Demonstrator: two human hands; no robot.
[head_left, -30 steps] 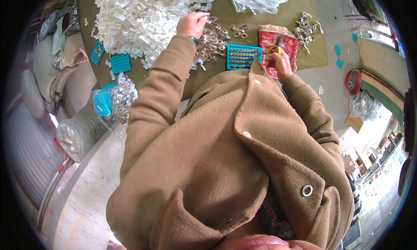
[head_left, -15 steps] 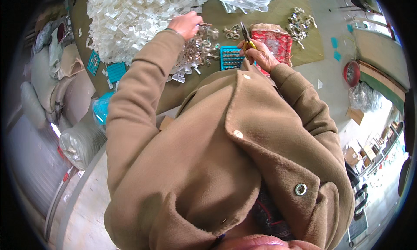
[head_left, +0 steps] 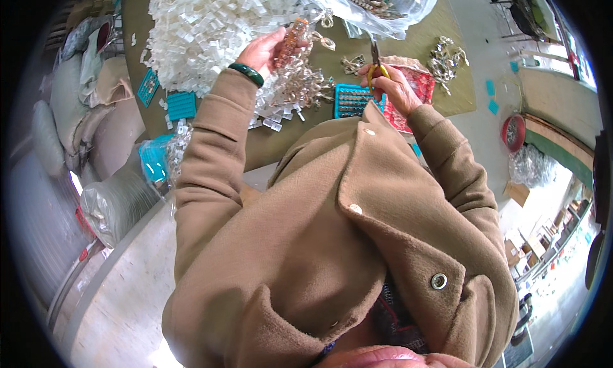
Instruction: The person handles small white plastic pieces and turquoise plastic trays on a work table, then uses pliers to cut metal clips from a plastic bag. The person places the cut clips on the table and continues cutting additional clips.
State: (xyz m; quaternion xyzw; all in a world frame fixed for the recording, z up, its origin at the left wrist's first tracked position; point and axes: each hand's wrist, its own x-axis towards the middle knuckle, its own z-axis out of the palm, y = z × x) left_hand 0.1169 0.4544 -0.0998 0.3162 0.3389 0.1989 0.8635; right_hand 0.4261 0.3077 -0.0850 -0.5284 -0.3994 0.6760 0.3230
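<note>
My left hand (head_left: pixel 262 52), with a dark green bangle at its wrist, is closed around an orange-brown strip (head_left: pixel 294 39) of bead-like pieces. Shiny pieces hang by it, above a heap of tangled metal jewellery (head_left: pixel 303 87). My right hand (head_left: pixel 397 89) grips yellow-handled pliers (head_left: pixel 375 52), their dark jaws pointing away from me. Just left of that hand lies a blue tray (head_left: pixel 350 106) with rows of small dark pieces. A red patterned cushion-like piece (head_left: pixel 418 84) lies beneath and beside the right hand.
Small translucent white pieces (head_left: pixel 204 36) form a large pile at the far left. A clear plastic bag (head_left: pixel 408 10) of items lies at the back. More chain-like jewellery (head_left: pixel 445 61) rests on the right. Blue trays (head_left: pixel 182 105) sit near the table's left edge.
My left hand has turned, lifted from the jewellery heap, and now shows the orange-brown strip. The right hand still holds the pliers. The whole view has shifted slightly.
</note>
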